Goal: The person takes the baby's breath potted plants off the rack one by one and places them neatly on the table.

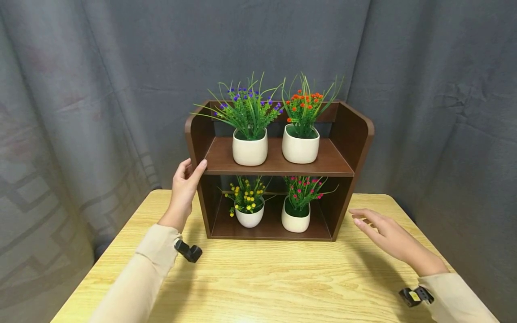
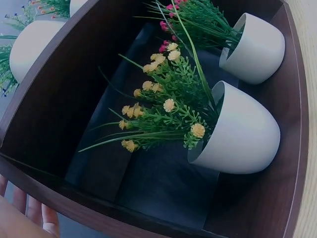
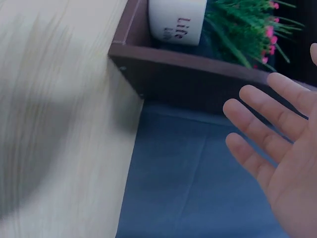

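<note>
A dark brown two-tier wooden shelf [image 1: 351, 134] stands on the table. My left hand [image 1: 183, 190] grips its left side panel at the height of the middle board, thumb over the front edge and fingers along the outer face. Off the shelf's right side, my right hand [image 1: 389, 235] hovers with its fingers [image 3: 257, 126] extended and nothing in them. On the upper tier sit white pots with purple flowers [image 1: 250, 150] and orange flowers [image 1: 300, 148]. Below are white pots of yellow flowers [image 1: 250, 219] and pink flowers [image 1: 296, 221]; lettering shows on the pink one in the right wrist view.
The light wood-grain table [image 1: 266, 278] extends in front of the shelf and to both sides. Grey curtains [image 1: 161, 54] hang close behind the table and along its left and right. Black wrist cameras sit at both sleeve cuffs.
</note>
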A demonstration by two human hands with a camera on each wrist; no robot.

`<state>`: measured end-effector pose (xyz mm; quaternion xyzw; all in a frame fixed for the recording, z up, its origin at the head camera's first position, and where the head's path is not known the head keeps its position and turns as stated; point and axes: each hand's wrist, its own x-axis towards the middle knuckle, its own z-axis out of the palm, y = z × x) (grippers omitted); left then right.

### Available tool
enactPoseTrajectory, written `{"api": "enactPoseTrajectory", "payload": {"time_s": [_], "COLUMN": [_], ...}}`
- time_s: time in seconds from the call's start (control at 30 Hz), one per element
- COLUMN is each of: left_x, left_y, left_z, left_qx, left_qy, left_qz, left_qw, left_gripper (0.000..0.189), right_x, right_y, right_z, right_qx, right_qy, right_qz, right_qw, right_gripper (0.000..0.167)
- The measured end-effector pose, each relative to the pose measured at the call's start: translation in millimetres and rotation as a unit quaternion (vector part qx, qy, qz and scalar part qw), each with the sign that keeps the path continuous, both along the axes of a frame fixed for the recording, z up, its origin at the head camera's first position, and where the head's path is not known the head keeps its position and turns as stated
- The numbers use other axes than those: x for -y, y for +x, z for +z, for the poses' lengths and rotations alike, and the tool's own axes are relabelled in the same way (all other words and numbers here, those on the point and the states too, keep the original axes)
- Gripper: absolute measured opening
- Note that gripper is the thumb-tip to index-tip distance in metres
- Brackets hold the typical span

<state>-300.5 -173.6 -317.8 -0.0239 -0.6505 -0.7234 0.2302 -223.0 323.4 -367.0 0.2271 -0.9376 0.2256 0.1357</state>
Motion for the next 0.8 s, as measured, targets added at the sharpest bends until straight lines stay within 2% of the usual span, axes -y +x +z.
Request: {"api": "enactPoseTrajectory", "payload": {"time_s": [0.23, 0.43, 0.8], "left_x": [-0.2, 0.3, -0.4], "left_y": [-0.3, -1.7, -2.1], "left_z": [0.3, -2.2, -2.8], "left_qx": [0.018, 0.013, 0.01], "left_qy": [0.01, 0.017, 0.023], "left_qz": [-0.002, -0.007, -0.012], "left_qw": [0.9998, 0.9998, 0.9996], "left_gripper": [0.048, 0.042, 0.034], "right_x": [10.9, 21.5, 50.2], "right_y": [-0.9, -2.5, -10.8], "right_z": [14.3, 31.9, 55.2], "right_qx": [-0.014, -0.036, -0.081], "right_qy": [-0.019, -0.058, -0.145], "right_qz": [0.019, 0.05, 0.119], "right_qw": [0.9995, 0.9964, 0.9789], "right_gripper": [0.034, 0.035, 0.047]}}
